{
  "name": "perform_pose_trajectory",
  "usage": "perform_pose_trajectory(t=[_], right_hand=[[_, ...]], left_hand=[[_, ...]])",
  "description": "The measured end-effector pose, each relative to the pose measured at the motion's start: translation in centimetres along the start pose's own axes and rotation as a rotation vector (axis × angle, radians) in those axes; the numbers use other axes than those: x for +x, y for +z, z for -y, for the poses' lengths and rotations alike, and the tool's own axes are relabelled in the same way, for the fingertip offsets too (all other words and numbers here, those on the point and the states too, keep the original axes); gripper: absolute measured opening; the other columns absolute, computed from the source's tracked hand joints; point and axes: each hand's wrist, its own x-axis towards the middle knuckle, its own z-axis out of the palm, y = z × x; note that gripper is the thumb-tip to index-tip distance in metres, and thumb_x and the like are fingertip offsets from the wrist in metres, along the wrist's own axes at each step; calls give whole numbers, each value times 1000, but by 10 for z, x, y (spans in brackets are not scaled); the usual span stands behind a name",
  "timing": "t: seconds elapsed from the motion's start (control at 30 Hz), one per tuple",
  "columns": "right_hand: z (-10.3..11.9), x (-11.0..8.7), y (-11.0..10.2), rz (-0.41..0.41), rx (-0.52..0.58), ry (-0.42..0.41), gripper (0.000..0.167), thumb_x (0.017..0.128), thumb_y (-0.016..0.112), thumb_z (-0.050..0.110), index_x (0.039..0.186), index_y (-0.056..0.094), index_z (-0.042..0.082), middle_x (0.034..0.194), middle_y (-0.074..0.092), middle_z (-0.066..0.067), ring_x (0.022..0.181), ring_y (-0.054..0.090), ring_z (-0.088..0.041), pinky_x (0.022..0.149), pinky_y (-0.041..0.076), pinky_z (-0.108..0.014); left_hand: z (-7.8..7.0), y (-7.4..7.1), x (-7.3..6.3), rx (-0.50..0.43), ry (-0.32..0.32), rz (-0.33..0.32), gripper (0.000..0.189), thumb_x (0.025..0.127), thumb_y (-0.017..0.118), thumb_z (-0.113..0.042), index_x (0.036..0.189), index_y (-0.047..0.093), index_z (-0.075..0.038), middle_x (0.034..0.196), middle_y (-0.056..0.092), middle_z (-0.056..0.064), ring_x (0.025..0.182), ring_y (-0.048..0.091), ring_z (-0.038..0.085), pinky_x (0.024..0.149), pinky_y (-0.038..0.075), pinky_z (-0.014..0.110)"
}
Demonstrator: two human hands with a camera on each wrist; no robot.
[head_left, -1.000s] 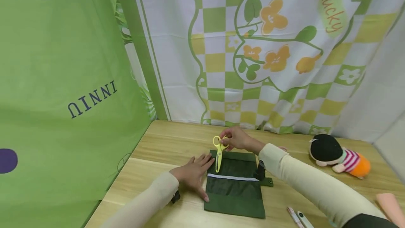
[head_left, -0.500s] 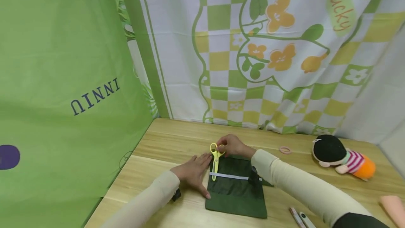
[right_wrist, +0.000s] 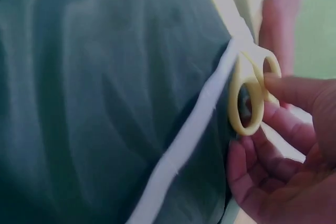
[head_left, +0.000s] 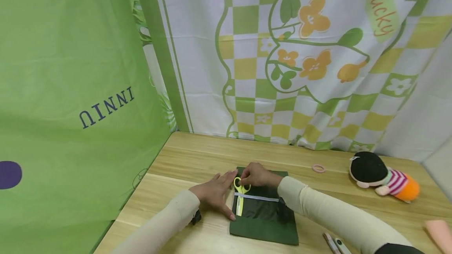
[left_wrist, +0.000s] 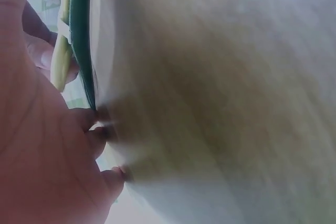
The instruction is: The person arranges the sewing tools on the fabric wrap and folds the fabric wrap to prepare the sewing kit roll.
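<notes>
My right hand (head_left: 259,175) pinches one finger loop of a pair of yellow scissors (head_left: 240,205), whose blades point toward me. A white elastic band (head_left: 261,198) runs across a dark green fabric pouch (head_left: 263,231) lying spread on the table, and the scissors pass under it near the left edge. In the right wrist view, thumb and fingers grip the yellow loops (right_wrist: 245,124) just beside the band. My left hand (head_left: 215,193) rests with fingers spread along the pouch's left edge. The left wrist view shows its fingertips at the table beside the green edge (left_wrist: 81,35).
A pink ring (head_left: 318,168) and a soft doll (head_left: 383,175) lie at the back right of the wooden table (head_left: 183,160). Two slim items, one a white stick (head_left: 341,245), lie right of the pouch. A peach-coloured object (head_left: 438,232) is at the far right.
My right hand has moved toward me with the scissors, and their blades have slid beneath the white band. The left hand has stayed at the pouch's edge.
</notes>
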Motion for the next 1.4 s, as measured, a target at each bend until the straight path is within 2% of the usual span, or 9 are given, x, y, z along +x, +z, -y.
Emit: perform_pose_trajectory(t=[0.3,0.4,0.53,0.63,0.73,0.87,1.13,1.3,1.4], right_hand=[[6,-17,2,-34,-99,-1,34,90,66,11,56,65,10,47,44,10,42,36,-4,46,30,-20],[10,-27,-7,-18,-143,-14,33,93,64,13,61,68,8,49,48,8,42,38,-6,45,32,-21],[27,-59,-45,-77,-285,-55,22,97,65,21,95,77,3,86,71,-3,70,64,-15,64,54,-32],[39,-93,-90,-93,-348,-148,26,99,63,23,113,74,4,109,71,-9,90,69,-20,78,58,-38],[36,-130,-132,-28,-346,-201,21,101,60,21,110,75,10,104,73,-4,84,67,-9,72,56,-30],[4,-177,-161,19,-373,-159,14,98,64,20,100,76,16,93,74,6,76,60,4,66,53,-23],[-81,-272,-148,128,-308,-23,12,90,73,21,94,72,10,80,66,14,71,52,9,58,47,-21],[-98,-305,-131,126,-261,62,29,89,76,27,104,70,4,84,68,8,70,52,7,58,46,-23],[-101,-320,-114,74,-305,127,28,85,79,25,102,69,5,82,67,6,67,51,5,57,45,-23]], left_hand=[[-10,2,17,83,36,38,142,68,74,-78,162,-11,-12,171,-5,12,159,-1,30,124,10,62],[-16,2,19,112,19,47,142,68,75,-78,162,-9,-12,171,-4,12,159,0,31,124,12,62],[-26,1,19,94,-4,50,141,67,75,-78,163,-6,-15,170,-2,15,159,2,35,122,14,65],[-30,-1,18,94,-12,45,139,66,75,-79,163,-3,-18,170,-5,16,158,-1,37,122,12,65],[-28,-3,16,126,-7,42,138,65,74,-80,163,-1,-19,170,-9,14,158,-5,35,123,10,64],[-22,-6,12,154,23,53,134,67,74,-78,163,4,-16,170,-9,14,158,-6,34,124,8,63],[-23,-5,15,86,77,91,127,71,76,-72,163,11,-14,170,-3,15,159,0,34,125,11,59],[-26,-3,24,84,92,89,126,71,76,-73,163,10,-16,171,-3,14,159,-1,33,125,11,60],[-29,-3,31,89,107,92,126,71,76,-72,163,11,-16,171,-3,14,159,-1,34,125,11,61]])
